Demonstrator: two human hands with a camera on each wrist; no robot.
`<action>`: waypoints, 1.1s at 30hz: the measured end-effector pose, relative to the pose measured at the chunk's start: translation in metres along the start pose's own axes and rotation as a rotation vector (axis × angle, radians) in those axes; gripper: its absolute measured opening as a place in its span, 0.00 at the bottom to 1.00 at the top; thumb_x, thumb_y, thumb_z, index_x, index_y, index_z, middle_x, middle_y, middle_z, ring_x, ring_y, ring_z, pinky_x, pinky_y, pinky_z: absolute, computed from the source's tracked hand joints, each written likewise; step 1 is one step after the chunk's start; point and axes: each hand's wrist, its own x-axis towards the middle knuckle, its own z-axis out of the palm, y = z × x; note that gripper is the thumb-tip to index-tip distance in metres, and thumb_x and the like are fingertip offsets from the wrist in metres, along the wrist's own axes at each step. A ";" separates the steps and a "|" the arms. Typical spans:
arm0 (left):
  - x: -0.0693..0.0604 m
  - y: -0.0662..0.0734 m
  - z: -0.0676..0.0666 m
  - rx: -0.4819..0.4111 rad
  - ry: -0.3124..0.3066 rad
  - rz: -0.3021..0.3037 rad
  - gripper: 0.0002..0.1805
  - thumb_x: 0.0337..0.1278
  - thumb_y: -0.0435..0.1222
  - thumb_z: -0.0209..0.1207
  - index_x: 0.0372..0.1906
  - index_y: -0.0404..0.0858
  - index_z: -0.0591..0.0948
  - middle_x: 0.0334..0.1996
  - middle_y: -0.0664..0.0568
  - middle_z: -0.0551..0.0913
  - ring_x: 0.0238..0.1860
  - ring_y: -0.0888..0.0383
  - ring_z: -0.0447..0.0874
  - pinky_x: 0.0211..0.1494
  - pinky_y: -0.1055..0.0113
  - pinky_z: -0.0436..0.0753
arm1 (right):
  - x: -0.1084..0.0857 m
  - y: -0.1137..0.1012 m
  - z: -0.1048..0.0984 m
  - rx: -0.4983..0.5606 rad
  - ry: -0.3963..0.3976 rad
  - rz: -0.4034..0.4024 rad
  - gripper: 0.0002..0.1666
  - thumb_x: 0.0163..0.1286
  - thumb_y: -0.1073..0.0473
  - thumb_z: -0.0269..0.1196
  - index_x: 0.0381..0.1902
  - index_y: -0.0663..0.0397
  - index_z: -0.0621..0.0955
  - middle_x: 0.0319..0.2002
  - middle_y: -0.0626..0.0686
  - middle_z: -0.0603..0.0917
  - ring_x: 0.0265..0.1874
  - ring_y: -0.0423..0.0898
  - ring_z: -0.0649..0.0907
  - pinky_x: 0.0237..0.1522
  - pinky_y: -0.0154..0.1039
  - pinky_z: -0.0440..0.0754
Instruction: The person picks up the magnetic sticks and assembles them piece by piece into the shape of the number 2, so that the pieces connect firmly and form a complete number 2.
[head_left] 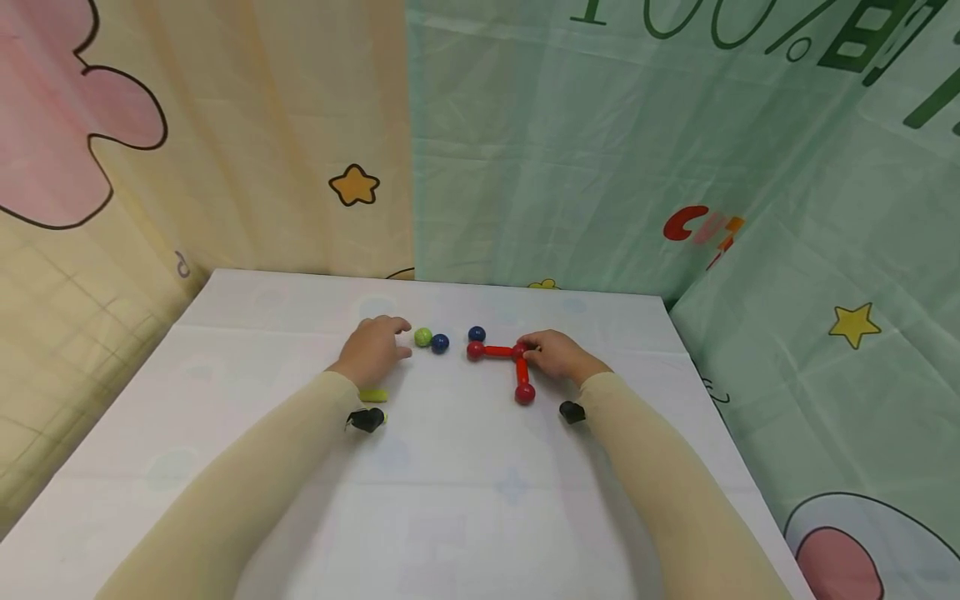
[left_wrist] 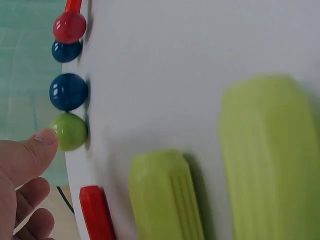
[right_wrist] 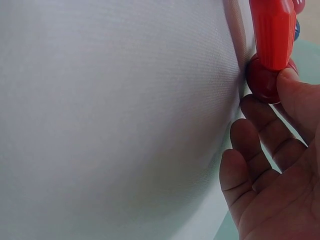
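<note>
Two red rods and three red balls form an L; one rod (head_left: 498,352) runs left to a ball (head_left: 476,350), the other toward the front, ending in a ball (head_left: 525,393). My right hand (head_left: 558,354) pinches the corner ball (right_wrist: 263,80) between thumb and fingers. My left hand (head_left: 375,348), thumb and fingers spread apart, is just left of a green ball (head_left: 423,337); in the left wrist view the thumb overlaps the edge of that green ball (left_wrist: 70,132), contact unclear. A dark blue ball (head_left: 440,343) sits beside the green one.
Another dark blue ball (head_left: 476,333) lies behind the left red ball. Near the left wrist lies a green rod (head_left: 373,396); the left wrist view shows two green rods (left_wrist: 165,195) and a red rod (left_wrist: 97,212). Curtains stand behind the white table (head_left: 450,517).
</note>
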 end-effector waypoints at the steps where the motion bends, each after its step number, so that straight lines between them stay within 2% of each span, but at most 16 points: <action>1: 0.000 -0.005 -0.002 0.006 0.003 -0.012 0.26 0.69 0.41 0.68 0.69 0.39 0.79 0.64 0.41 0.81 0.63 0.38 0.77 0.69 0.43 0.77 | 0.000 0.000 0.000 -0.005 0.002 -0.004 0.24 0.82 0.56 0.58 0.72 0.50 0.79 0.64 0.57 0.82 0.64 0.56 0.78 0.75 0.56 0.72; 9: -0.004 -0.027 -0.009 -0.004 -0.028 -0.097 0.26 0.69 0.38 0.67 0.68 0.39 0.79 0.64 0.40 0.82 0.62 0.38 0.77 0.67 0.43 0.78 | 0.000 0.000 0.000 0.000 0.001 0.003 0.24 0.82 0.56 0.59 0.72 0.50 0.79 0.64 0.56 0.82 0.64 0.55 0.78 0.75 0.55 0.72; 18: -0.004 -0.044 -0.008 -0.011 -0.093 -0.111 0.22 0.72 0.34 0.64 0.67 0.36 0.80 0.62 0.37 0.83 0.61 0.39 0.80 0.71 0.40 0.76 | 0.002 0.001 0.000 0.008 -0.006 0.014 0.24 0.82 0.57 0.58 0.72 0.50 0.78 0.64 0.56 0.82 0.64 0.55 0.77 0.75 0.55 0.73; 24: -0.003 -0.049 -0.008 -0.032 -0.101 -0.127 0.19 0.74 0.33 0.60 0.65 0.37 0.82 0.63 0.38 0.82 0.61 0.39 0.79 0.72 0.39 0.74 | 0.004 0.004 -0.002 -0.014 0.003 0.005 0.24 0.82 0.57 0.58 0.72 0.51 0.78 0.63 0.57 0.82 0.64 0.55 0.78 0.74 0.55 0.73; 33: -0.002 -0.052 -0.007 -0.063 -0.105 -0.159 0.18 0.76 0.34 0.58 0.65 0.38 0.82 0.65 0.37 0.81 0.63 0.38 0.77 0.72 0.38 0.73 | 0.005 0.006 -0.002 0.007 0.000 0.010 0.24 0.82 0.57 0.58 0.73 0.51 0.77 0.64 0.57 0.82 0.65 0.56 0.77 0.74 0.55 0.74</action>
